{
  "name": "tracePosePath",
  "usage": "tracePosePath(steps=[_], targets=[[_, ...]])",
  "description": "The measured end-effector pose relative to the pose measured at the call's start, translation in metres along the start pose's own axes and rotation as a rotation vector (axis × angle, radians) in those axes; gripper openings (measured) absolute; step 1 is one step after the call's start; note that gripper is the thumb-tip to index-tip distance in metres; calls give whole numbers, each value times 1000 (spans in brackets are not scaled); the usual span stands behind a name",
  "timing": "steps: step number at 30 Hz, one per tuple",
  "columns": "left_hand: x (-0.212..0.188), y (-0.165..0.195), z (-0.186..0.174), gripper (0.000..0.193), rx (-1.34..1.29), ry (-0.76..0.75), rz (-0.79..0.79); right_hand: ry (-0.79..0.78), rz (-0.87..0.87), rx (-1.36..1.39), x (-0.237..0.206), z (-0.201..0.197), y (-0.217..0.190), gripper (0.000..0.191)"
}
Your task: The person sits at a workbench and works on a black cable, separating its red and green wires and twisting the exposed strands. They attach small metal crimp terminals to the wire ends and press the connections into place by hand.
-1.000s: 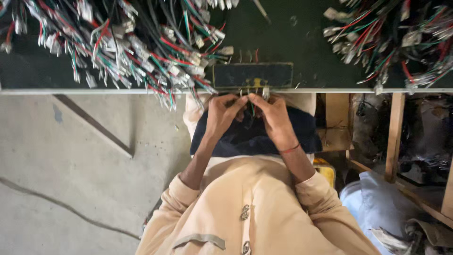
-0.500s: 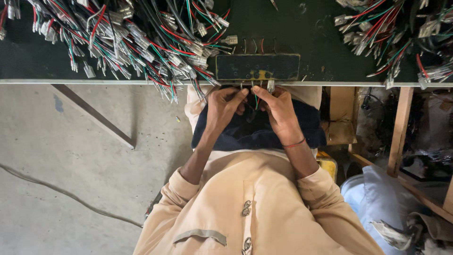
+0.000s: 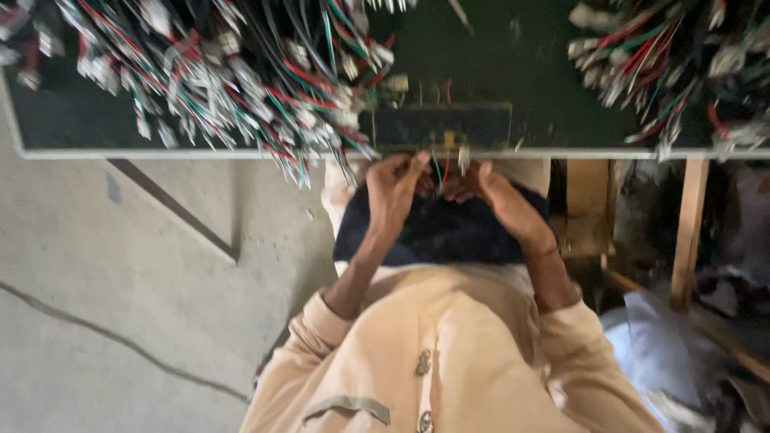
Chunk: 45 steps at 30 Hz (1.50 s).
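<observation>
Blurred view down over a beige garment (image 3: 449,361) and 2 bare forearms toward the edge of a dark green table (image 3: 497,88).

Left hand (image 3: 395,191) raised just below the table edge, fingers curled inward, tips pinched on a small wire piece (image 3: 439,170) with thin green and red strands. Right hand (image 3: 501,200) close beside, a thin red band at the wrist, fingers bent toward the same piece and meeting the left hand's fingertips. Both grips narrow, closed around the wires; exactly which fingers touch, hard to tell through the blur.

Wire piece held between the 2 hands, right at the table's pale front rim, just under a flat dark rectangular block (image 3: 441,126) lying on the tabletop. A small pale connector (image 3: 464,157) hanging at the rim beside the strands, touching or not, cannot tell.

Under the hands, a dark blue cloth (image 3: 441,232) across the lap.

On the tabletop left, a big tangled heap of red, green, black and white wires with white plugs (image 3: 216,80), spilling over the rim. On the right, a 2nd, smaller heap of like wires (image 3: 666,64), well apart from the hands.

Below left, grey concrete floor (image 3: 120,305). At right, a wooden table leg (image 3: 690,232) and a pale bag (image 3: 674,345).
</observation>
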<state>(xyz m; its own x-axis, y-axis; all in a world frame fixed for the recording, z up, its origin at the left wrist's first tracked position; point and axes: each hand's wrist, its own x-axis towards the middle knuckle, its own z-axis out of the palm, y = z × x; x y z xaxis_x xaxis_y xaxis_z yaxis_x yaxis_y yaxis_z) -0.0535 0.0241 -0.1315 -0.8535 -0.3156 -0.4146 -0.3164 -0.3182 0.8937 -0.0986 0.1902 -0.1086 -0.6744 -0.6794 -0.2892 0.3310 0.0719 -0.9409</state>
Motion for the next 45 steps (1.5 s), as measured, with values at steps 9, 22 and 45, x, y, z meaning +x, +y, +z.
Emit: tracePosePath(steps=[9, 22, 45], targets=[[-8, 5, 17, 30, -224, 81, -8, -146, -356, -783, 38, 28, -2, 43], [-20, 1, 13, 33, -119, -199, -71, -38, -491, -1050, 6, -20, -6, 35], [-36, -8, -18, 52, 947, -40, 24, 238, -98, -1143, -94, -81, 5, 22]])
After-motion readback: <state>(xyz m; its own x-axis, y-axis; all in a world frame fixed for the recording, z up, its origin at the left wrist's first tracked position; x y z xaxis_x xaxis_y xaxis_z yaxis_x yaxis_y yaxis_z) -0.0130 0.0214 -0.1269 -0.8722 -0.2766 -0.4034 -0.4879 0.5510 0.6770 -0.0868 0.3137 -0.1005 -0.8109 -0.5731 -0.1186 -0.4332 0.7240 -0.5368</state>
